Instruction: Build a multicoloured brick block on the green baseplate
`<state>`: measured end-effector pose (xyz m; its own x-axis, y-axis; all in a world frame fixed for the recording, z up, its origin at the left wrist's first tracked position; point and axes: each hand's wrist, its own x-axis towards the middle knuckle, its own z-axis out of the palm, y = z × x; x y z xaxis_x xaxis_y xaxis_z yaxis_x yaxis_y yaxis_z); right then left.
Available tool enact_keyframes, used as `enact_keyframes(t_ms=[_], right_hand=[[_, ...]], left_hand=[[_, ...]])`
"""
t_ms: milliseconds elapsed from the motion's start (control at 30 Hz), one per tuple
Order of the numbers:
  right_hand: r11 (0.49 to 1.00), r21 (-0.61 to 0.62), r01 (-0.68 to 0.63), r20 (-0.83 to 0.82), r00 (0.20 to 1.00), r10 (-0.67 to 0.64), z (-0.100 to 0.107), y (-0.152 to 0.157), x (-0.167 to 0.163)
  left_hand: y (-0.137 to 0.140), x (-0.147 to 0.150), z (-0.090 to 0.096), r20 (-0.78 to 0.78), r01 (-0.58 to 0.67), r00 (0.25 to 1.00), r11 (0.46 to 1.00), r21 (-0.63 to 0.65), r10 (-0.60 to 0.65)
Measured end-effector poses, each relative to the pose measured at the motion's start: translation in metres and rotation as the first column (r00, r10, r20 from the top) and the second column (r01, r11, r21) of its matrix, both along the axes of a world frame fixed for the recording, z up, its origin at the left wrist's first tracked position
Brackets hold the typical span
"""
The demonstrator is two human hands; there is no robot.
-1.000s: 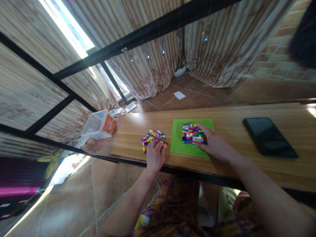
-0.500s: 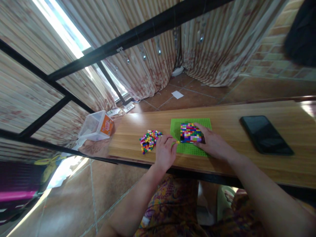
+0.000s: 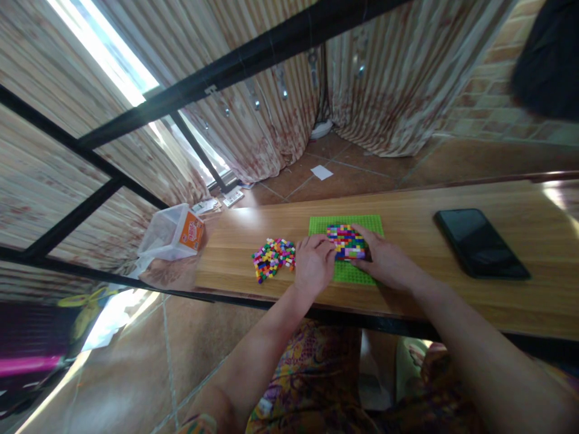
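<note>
A green studded baseplate [image 3: 357, 275] lies on the wooden table, carrying a block of small multicoloured toy bricks [image 3: 347, 239] built up in rows. My left hand [image 3: 315, 263] is at the left edge of this block, its fingers pinched together on a small toy brick that they mostly hide. Around the right side of the block, my right hand [image 3: 386, 259] grips with its fingers at the far edge and its thumb at the near one. Just left of my left hand is a loose pile of mixed-colour toy bricks [image 3: 271, 258].
A black phone [image 3: 482, 243] lies on the table [image 3: 411, 211] to the right. Beyond the table's left end stands a clear plastic tub [image 3: 163, 234] with an orange label. A black metal rail [image 3: 244, 69] crosses in front of the curtains. White paper [image 3: 321, 172] lies on the tiled floor.
My left hand has moved right, from the baseplate's left side to the block, bringing the small yellow brick at its fingertips. The right hand keeps its grip; the view has shifted slightly.
</note>
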<state>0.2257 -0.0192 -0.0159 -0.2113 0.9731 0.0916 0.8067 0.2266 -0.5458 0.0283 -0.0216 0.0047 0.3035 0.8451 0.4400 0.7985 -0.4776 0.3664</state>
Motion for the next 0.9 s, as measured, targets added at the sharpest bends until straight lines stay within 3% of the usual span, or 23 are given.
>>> enact_keyframes(t_ms=[167, 600, 900], right_hand=[[0.999, -0.037, 0.001, -0.001, 1.000, -0.001, 0.004, 0.000, -0.001], [1.000, -0.009, 0.002, -0.017, 1.000, -0.002, 0.000, -0.001, 0.000], [1.000, 0.004, -0.003, -0.018, 1.000, 0.003, -0.003, 0.001, 0.000]], left_hand=[[0.001, 0.002, -0.003, 0.027, -0.019, 0.999, 1.000, 0.006, 0.019], [-0.012, 0.000, -0.013, -0.101, -0.015, 0.995, 0.994, 0.110, 0.026], [-0.015, 0.003, -0.007, -0.276, 0.055, 0.961, 0.994, 0.099, -0.026]])
